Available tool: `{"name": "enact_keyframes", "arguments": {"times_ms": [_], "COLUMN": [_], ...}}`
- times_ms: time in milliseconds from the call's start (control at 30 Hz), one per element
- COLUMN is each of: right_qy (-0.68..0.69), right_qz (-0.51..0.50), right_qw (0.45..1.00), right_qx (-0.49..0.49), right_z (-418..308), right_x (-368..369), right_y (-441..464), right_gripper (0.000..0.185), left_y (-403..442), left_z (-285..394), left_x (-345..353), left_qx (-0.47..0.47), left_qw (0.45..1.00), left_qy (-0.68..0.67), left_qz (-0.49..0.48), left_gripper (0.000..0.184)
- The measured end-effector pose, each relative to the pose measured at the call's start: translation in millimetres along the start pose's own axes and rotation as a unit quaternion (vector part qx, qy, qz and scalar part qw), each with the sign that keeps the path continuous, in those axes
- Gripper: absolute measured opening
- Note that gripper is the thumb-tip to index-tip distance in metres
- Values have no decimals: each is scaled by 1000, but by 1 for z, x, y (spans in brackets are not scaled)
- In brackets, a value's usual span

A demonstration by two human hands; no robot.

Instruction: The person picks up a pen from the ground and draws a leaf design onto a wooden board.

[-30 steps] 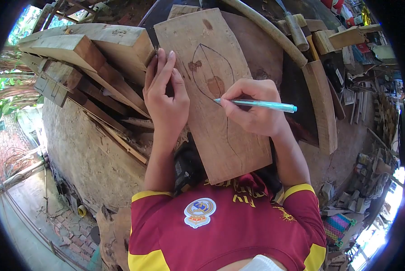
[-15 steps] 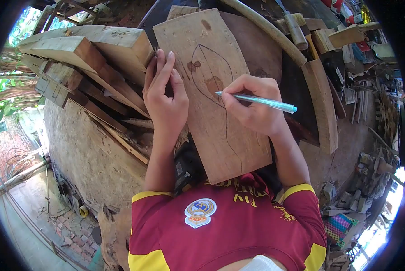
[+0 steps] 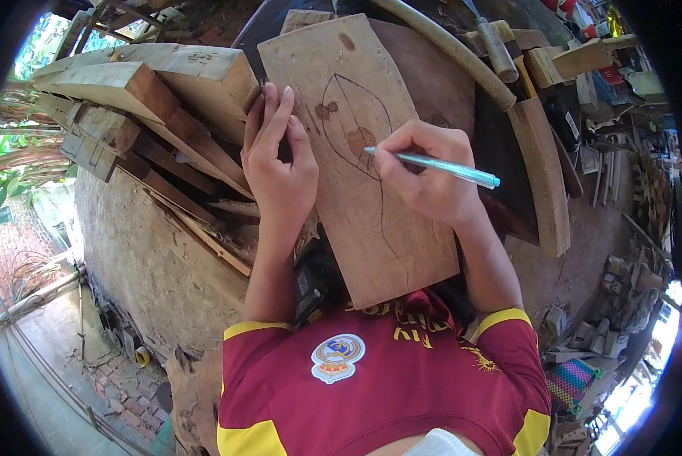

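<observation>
A flat wooden board (image 3: 356,251) lies tilted in front of me, its lower end against my shirt. A dark-lined leaf outline (image 3: 339,80) with a midline and a long curving stem is drawn on it. My right hand (image 3: 428,169) pinches a light-blue pen (image 3: 451,169), with the tip at the lower middle of the leaf, near a brown knot. My left hand (image 3: 280,163) rests along the board's left edge, fingers stretched upward and slightly apart, holding nothing.
Thick timber pieces (image 3: 204,76) are stacked to the left. A curved wooden strip (image 3: 447,49) and a chisel (image 3: 496,57) lie at the upper right, near a curved wood piece (image 3: 540,175). Wood offcuts (image 3: 622,296) pile up at far right, above a woven bag (image 3: 572,384).
The pen tip has shifted very slightly up and to the right over the leaf. My left hand and the board stay in place.
</observation>
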State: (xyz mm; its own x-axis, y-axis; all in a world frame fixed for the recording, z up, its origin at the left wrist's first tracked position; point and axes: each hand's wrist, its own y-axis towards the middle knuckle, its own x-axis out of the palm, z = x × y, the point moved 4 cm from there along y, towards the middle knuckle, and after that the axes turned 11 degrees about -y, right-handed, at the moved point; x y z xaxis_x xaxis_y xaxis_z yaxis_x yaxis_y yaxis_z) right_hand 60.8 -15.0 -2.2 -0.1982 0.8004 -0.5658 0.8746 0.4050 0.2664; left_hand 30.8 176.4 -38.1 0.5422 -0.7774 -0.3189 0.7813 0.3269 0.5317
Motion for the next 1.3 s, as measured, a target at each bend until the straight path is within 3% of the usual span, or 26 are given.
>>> {"name": "enact_keyframes", "arguments": {"times_ms": [433, 533, 567, 667, 867, 1300], "right_qy": [9, 193, 222, 210, 49, 57], "right_qz": [5, 33, 52, 94, -48, -80], "right_qw": [1000, 973, 968, 970, 996, 995], "right_qx": [29, 119, 106, 80, 55, -3], "right_z": [5, 13, 19, 10, 0, -2], "right_x": [-1, -5, -8, -11, -1, 1], "right_y": [0, -1, 1, 7, 2, 3], "right_gripper": [10, 10, 11, 5, 9, 8], "left_y": [-1, -1, 0, -1, -1, -2], "left_z": [-1, -2, -3, -1, 3, 3], "left_x": [1, 0, 0, 1, 0, 0], "left_qx": [15, 16, 14, 10, 8, 7], "left_qw": [1000, 1000, 1000, 1000, 1000, 1000], "left_qy": [6, 10, 7, 2, -1, 6], "left_qz": [2, -1, -1, -3, 1, 2], "left_gripper": [31, 31, 31, 31, 32, 32]}}
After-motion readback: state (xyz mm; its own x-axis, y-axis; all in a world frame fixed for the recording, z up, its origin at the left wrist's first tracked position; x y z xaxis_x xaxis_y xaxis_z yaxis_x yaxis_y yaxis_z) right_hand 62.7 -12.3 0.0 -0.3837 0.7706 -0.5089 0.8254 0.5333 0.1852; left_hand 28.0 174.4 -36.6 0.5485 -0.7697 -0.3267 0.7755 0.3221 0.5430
